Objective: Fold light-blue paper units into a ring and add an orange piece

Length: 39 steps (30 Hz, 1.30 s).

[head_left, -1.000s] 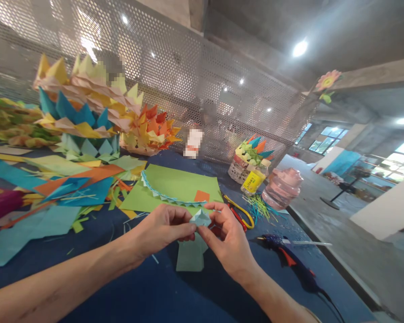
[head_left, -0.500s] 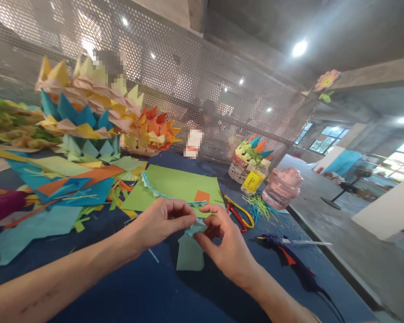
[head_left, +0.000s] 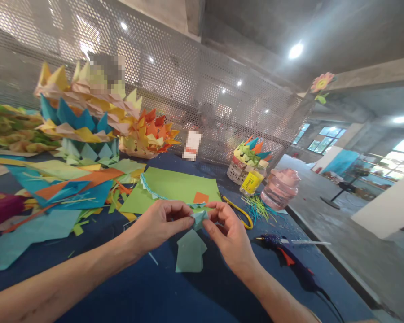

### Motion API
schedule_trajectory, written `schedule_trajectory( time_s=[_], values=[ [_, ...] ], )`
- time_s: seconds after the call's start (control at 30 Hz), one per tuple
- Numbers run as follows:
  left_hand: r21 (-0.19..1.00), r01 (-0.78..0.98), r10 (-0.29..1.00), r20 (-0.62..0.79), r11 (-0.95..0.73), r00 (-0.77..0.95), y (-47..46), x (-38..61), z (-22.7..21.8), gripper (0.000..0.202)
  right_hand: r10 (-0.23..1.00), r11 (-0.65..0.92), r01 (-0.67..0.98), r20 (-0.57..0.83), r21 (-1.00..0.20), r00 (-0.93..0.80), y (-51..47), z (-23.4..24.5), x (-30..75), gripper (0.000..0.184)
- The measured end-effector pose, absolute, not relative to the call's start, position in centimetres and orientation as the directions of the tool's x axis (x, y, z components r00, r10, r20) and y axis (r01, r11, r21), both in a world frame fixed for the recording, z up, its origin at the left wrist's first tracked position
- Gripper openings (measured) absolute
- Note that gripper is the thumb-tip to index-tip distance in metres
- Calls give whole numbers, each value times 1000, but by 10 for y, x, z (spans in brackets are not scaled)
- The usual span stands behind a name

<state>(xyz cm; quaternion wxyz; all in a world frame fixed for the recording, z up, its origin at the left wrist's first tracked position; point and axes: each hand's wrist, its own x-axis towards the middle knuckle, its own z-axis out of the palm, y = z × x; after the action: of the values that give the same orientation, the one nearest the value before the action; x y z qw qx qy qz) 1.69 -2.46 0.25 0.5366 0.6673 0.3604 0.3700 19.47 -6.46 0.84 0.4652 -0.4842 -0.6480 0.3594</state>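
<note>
Between my two hands is a small folded piece of light blue paper (head_left: 199, 220). My left hand (head_left: 164, 220) pinches its left side between thumb and fingertips. On its right side my right hand (head_left: 224, 224) closes thumb and fingers over the edge. Just below, pale blue-green paper pieces (head_left: 189, 253) lie on the dark blue table. Behind my fingers are a green sheet (head_left: 182, 181), a small orange paper square (head_left: 201, 197) and a curved light blue folded paper strip (head_left: 151, 190).
Folded paper crowns (head_left: 87, 121) and coloured paper scraps (head_left: 70, 184) cover the left side. At right are yellow-handled scissors (head_left: 244, 213), a glue gun (head_left: 286, 253), a yellow-labelled bottle (head_left: 254, 179), a pink bottle (head_left: 280, 188) and a decorated basket (head_left: 237, 168). A perforated screen (head_left: 235, 103) stands behind.
The folded paper has been turned and raised slightly, so a pointed shape now shows between my fingertips. My right fingers have closed in on it. More of the paper pieces below is visible.
</note>
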Motion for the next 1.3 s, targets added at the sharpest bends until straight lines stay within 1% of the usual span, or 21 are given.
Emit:
schedule_trajectory(
  time_s=[0.13, 0.2, 0.3, 0.4, 0.5, 0.57, 0.73, 0.87, 0.97, 1.07, 1.3],
  values=[
    [982, 70, 895, 131, -177, 427, -26, 17, 4, 16, 971, 238, 306, 222, -922, -88, -64, 8, 196, 23],
    [976, 73, 893, 157, -207, 422, -25, 17, 2, 17, 981, 186, 247, 168, -951, -93, -64, 8, 195, 24],
    [972, 80, 881, 165, -222, 443, -25, 17, -1, 19, 993, 62, 136, 47, -989, -105, -64, 8, 193, 28],
    [988, 41, 868, 114, -152, 484, -27, 17, 0, 23, 995, -6, 124, -17, -992, -94, -64, 8, 193, 32],
    [999, -4, 843, 36, -40, 537, -30, 17, 2, 33, 998, 23, 168, 12, -986, -65, -64, 9, 193, 34],
    [1000, 5, 835, -5, 2, 550, -31, 19, 2, 38, 997, 52, 193, 42, -980, -58, -64, 9, 193, 35],
    [999, 29, 863, -41, 30, 504, -30, 21, -1, 36, 997, 60, 204, 48, -977, -62, -66, 9, 191, 34],
    [989, -2, 853, -127, 148, 507, -31, 19, 2, 39, 998, 30, 211, 18, -977, -57, -66, 9, 191, 33],
    [974, -31, 845, -177, 222, 504, -33, 18, 5, 35, 999, 22, 210, 12, -977, -48, -65, 9, 192, 33],
    [968, -35, 839, -197, 248, 507, -34, 17, 5, 33, 999, 27, 205, 20, -978, -37, -65, 8, 192, 32],
    [955, -112, 827, -174, 273, 535, -33, 16, 4, 35, 997, 73, 198, 69, -978, -28, -65, 9, 192, 34]
  ],
)
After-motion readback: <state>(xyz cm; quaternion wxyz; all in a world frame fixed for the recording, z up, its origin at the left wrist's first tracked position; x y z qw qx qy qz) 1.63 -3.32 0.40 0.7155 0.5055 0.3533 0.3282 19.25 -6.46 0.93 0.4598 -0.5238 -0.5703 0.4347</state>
